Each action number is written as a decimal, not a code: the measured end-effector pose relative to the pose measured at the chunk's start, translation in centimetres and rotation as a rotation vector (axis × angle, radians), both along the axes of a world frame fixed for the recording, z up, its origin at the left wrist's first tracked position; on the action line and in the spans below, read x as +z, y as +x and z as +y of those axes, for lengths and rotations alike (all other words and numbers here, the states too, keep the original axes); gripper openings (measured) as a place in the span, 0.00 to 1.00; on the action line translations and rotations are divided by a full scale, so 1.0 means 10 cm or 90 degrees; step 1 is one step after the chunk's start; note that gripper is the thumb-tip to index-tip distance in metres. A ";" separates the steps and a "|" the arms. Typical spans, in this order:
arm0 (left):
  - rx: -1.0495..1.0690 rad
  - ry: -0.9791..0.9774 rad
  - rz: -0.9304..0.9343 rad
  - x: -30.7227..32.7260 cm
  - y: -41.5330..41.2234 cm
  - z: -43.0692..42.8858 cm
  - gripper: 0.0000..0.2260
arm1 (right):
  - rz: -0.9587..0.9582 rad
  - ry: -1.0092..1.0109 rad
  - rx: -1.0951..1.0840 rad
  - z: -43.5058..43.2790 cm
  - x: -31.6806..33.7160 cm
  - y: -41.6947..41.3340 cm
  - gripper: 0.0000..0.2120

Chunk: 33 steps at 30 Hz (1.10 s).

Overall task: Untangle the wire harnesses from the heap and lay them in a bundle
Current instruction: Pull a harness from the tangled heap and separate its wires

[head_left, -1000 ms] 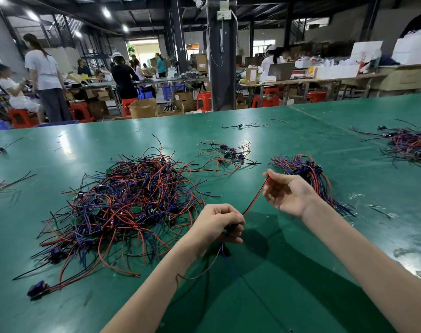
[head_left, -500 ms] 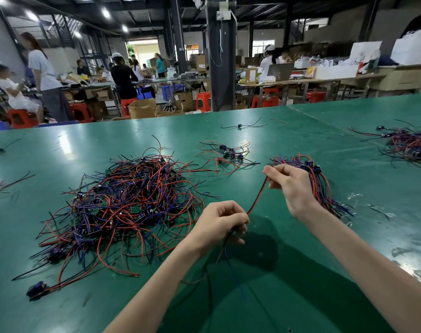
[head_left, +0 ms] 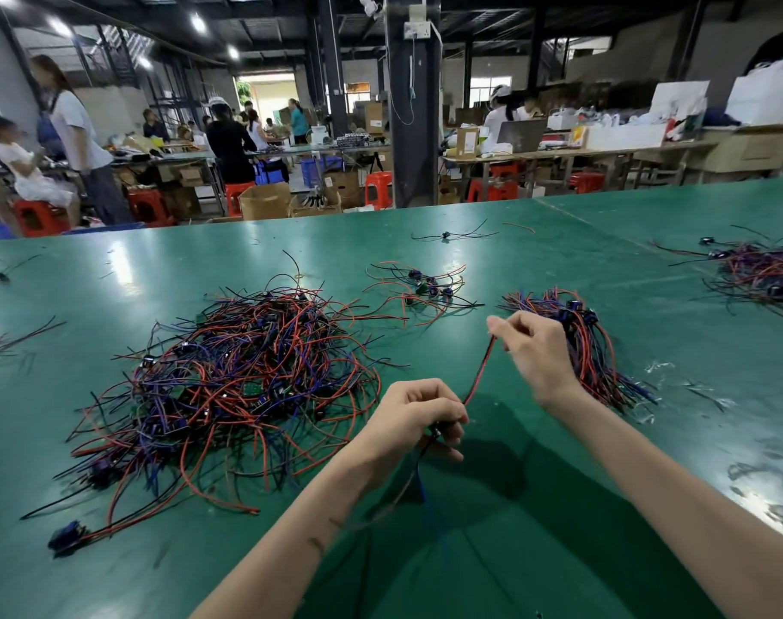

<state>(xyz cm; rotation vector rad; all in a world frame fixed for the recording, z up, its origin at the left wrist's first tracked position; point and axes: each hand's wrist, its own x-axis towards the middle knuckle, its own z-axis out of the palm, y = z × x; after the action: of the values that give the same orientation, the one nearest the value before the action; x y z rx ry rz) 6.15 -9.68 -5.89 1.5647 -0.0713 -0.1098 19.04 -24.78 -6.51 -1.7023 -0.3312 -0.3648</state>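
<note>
A big tangled heap of red, blue and black wire harnesses [head_left: 242, 377] lies on the green table [head_left: 559, 507] at centre left. One harness [head_left: 479, 377] is stretched between my hands above the table. My left hand [head_left: 414, 417] grips its lower part, with thin black and blue wires hanging below the fist. My right hand [head_left: 532, 350] pinches the upper end of its red wire. Just behind my right hand lies the laid-out bundle [head_left: 581, 341] of aligned harnesses.
A small loose cluster of harnesses [head_left: 421, 290] lies beyond the heap, another pile [head_left: 764, 274] at the far right, one stray harness [head_left: 447, 235] further back. Stray wires lie at the left edge. People, red stools and boxes stand beyond the table.
My right hand has slid up and back along the red wire toward the bundle, drawing the wire straighter. My left hand has stayed nearly in place.
</note>
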 end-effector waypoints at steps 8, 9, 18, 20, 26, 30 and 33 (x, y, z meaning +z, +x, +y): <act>0.138 0.078 0.048 -0.09 0.11 0.05 0.10 | 0.521 0.555 0.320 0.06 0.17 -0.11 0.12; 0.146 0.079 0.051 -0.10 0.12 0.05 0.10 | 0.536 0.579 0.324 0.07 0.18 -0.14 0.11; 0.205 0.089 0.060 -0.15 0.18 0.12 0.11 | 0.603 0.612 0.455 0.11 0.29 -0.31 0.06; 0.180 0.064 0.067 -0.14 0.16 0.10 0.11 | 0.542 0.567 0.369 0.08 0.29 -0.25 0.09; 0.105 0.011 0.005 -0.09 0.09 -0.01 0.10 | 0.302 0.390 0.125 0.00 0.09 -0.02 0.12; 0.035 0.003 -0.044 -0.06 0.04 -0.02 0.08 | 0.158 0.221 0.054 0.03 -0.03 0.04 0.12; -0.005 0.003 -0.053 -0.06 0.02 -0.02 0.08 | 0.142 0.199 0.048 0.04 -0.05 0.04 0.13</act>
<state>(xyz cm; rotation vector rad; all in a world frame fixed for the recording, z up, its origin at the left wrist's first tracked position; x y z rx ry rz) 6.36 -9.84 -6.49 1.5740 -0.1434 -0.0516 19.45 -24.35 -7.03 -1.4027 -0.1635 -0.1593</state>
